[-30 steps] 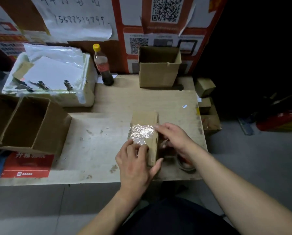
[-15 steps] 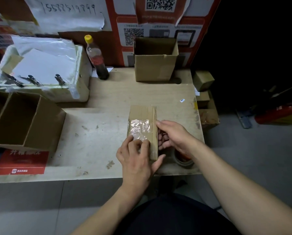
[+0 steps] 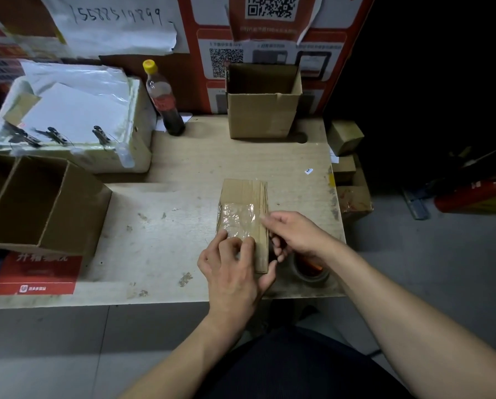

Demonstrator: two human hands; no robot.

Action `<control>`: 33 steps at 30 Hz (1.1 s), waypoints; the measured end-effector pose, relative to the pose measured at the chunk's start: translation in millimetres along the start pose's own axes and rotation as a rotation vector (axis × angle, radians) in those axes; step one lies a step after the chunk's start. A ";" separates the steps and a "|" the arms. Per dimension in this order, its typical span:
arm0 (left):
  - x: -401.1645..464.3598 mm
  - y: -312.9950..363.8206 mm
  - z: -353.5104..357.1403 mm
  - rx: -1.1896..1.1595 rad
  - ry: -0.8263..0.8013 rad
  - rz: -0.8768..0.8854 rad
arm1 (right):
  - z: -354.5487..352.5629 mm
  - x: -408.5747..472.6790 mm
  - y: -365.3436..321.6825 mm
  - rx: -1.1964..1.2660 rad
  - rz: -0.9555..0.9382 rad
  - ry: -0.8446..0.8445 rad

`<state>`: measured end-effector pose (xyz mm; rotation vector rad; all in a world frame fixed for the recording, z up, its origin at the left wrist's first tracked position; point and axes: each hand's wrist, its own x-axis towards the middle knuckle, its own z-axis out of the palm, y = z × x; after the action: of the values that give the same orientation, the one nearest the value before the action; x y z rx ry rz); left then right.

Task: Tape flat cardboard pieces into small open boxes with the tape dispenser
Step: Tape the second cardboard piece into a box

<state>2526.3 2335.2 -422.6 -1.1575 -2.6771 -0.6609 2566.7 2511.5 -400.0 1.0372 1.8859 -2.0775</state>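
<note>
Pressing down with straight fingers, the left hand (image 3: pixel 232 266) flattens clear tape on the small cardboard box (image 3: pixel 245 203) near the desk's (image 3: pixel 160 243) right front; the right hand (image 3: pixel 295 234) touches its right edge, fingers loosely bent.

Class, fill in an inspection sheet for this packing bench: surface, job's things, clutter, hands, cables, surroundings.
Surface: wooden table, stained and scuffed.
Job's things: small cardboard box lying flat, clear tape patch on top; tape roll at the near right edge.
Clutter: soy sauce bottle, foam box with clips, open cartons.
Hands: left hand presses the tape; right hand touches the box's right edge.
Cables: nothing seen.
Surroundings: QR-code posters; dark floor to the right.
</note>
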 end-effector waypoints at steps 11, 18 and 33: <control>-1.7 0.4 0.8 0.010 0.007 0.003 | 4.0 -6.3 7.9 0.029 -0.055 0.054; -2.6 0.0 -1.0 0.044 -0.022 0.024 | 3.7 -9.0 13.6 0.130 -0.002 -0.026; -2.4 -5.2 -0.6 -0.013 -0.026 0.045 | 2.0 -11.4 20.9 -0.155 -0.168 0.012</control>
<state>2524.1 2330.2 -424.5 -1.2339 -2.6636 -0.6609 2585.8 2501.8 -410.6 0.8860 2.1684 -1.9729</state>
